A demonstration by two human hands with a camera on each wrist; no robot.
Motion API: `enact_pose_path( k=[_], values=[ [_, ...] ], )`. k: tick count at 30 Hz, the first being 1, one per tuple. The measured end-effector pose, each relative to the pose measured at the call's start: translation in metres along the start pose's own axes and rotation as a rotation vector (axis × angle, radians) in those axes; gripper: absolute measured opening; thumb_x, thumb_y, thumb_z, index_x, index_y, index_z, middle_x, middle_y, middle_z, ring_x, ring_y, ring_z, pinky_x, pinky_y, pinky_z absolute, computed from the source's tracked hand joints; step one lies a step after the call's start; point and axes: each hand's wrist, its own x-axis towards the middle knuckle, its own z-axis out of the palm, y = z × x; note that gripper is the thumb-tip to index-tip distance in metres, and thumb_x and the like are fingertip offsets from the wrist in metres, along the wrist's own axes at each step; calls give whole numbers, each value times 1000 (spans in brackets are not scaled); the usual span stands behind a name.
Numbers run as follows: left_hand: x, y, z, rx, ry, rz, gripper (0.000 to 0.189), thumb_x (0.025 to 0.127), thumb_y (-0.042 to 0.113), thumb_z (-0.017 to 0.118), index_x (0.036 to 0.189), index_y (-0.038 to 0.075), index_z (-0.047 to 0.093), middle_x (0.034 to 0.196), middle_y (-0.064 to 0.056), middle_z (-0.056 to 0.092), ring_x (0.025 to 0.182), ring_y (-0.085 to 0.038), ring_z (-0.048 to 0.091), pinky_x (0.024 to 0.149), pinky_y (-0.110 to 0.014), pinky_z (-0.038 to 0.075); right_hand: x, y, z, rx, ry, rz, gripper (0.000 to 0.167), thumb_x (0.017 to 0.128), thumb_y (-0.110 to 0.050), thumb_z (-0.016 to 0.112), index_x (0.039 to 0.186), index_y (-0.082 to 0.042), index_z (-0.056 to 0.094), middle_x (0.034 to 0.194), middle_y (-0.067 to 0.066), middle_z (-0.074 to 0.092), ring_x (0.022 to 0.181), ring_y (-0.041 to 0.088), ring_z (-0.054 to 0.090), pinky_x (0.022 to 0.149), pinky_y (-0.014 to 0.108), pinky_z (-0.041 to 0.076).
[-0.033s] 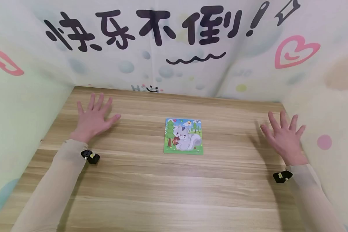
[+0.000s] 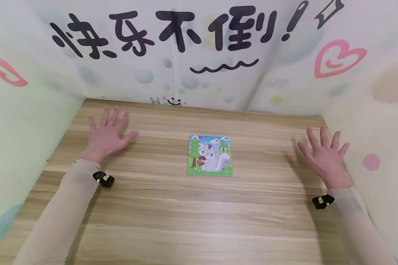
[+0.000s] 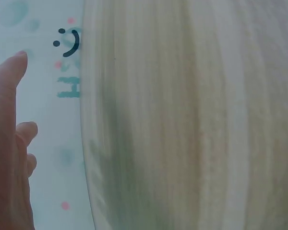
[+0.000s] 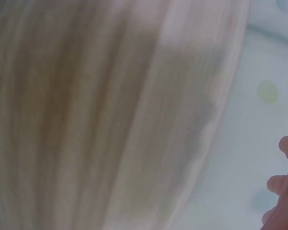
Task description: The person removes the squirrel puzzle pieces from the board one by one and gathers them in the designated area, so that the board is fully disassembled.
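Note:
A square picture card (image 2: 209, 156), printed with a grey squirrel that holds an acorn among green trees, lies flat on the wooden table near its middle. To its left, my left hand (image 2: 105, 141) is spread with the fingers pointing to the back wall and holds nothing. My right hand (image 2: 326, 158) is likewise spread at the right side of the table, apart from the card, with its shadow on the wood to its left. In the left wrist view part of the left hand (image 3: 7, 139) shows at the edge; fingers of the right hand (image 4: 283, 187) show in the right wrist view.
The wood-grain table (image 2: 199, 221) meets a white printed cloth wall (image 2: 179, 81) at the back, with black lettering and a pink heart (image 2: 339, 59). Cloth also closes in the left and right sides. A small black device (image 2: 103, 179) sits on the left wrist, another (image 2: 323, 201) on the right.

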Motion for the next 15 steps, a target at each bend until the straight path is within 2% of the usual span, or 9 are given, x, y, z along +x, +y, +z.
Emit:
enact_pose_path(
  k=[5,10,15],
  values=[
    [0,3,2,0,-7,8,94,99,78,30,169,18,10,174,-14,-8,158,-42,-14,110,-77,-22,-3,-3,-1,-13,2,-9,80,107,-65,30,169,-20,8,170,30,-5,147,61,-24,104,86,-17],
    [-5,9,3,5,-15,17,96,99,78,32,169,17,11,174,-18,-2,159,-44,-10,111,-79,-19,-10,-9,0,-32,1,-31,85,104,-65,41,169,-21,9,170,31,-2,147,62,-21,104,88,-13],
    [-6,14,0,-6,1,33,95,99,77,36,169,17,14,174,-19,2,159,-44,-6,112,-78,-18,-9,-19,-1,-39,10,-45,85,104,-66,42,169,-22,10,171,29,-3,149,61,-19,104,89,-10]
  ],
)
